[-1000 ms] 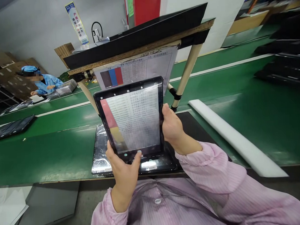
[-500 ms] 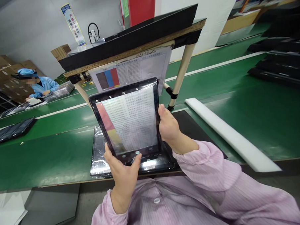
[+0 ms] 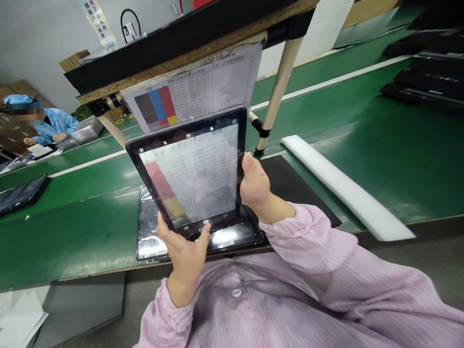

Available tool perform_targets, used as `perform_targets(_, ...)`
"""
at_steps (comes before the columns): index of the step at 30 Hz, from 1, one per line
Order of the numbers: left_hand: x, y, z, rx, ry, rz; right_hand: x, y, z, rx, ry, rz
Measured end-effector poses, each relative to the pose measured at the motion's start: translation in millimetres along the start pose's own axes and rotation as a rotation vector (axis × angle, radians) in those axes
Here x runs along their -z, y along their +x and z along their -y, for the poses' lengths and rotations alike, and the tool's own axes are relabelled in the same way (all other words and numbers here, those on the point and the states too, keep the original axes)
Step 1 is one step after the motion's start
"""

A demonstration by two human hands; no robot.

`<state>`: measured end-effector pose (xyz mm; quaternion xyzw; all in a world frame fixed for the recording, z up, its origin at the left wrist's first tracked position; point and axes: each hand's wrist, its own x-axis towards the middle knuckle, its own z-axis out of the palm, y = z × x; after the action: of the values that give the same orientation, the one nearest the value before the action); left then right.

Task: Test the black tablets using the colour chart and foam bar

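I hold a black tablet (image 3: 193, 170) upright in both hands, its screen showing a camera picture of the printed chart. My left hand (image 3: 183, 253) grips its lower edge, with the thumb on the round button at the screen's bottom. My right hand (image 3: 253, 183) is closed round the right edge. The paper chart (image 3: 197, 85) with grey, blue and red bars hangs from a wooden shelf (image 3: 195, 47) just beyond the tablet. Under the tablet lies another tablet wrapped in plastic film (image 3: 150, 234) on the green bench.
A black mat (image 3: 297, 186) lies under my right wrist, and a white foam strip (image 3: 344, 189) runs at the right. The green conveyor (image 3: 65, 227) carries a dark tray (image 3: 13, 194) at the left. Far left, a person in blue (image 3: 45, 125) works. Dark stacks (image 3: 431, 78) stand at the right.
The view has tilted down and to the right, so the tablet and chart sit higher and more to the left in the picture. Both hands keep the same grip on the tablet.
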<state>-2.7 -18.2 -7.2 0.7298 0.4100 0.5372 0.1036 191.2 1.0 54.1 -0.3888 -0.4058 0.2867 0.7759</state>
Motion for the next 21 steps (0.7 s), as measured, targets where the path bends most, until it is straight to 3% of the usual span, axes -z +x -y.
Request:
perform_targets(9,2.5,1.2,-4.0,0.058,-0.019,0.039,1.0,-1.5,-0.2,-0.020,-0.122,-0.075)
perform_targets(21,3.0,1.9,-7.4,0.036,0.042,0.035,2.4,-0.8,4.5,0.009,-0.091,-0.028)
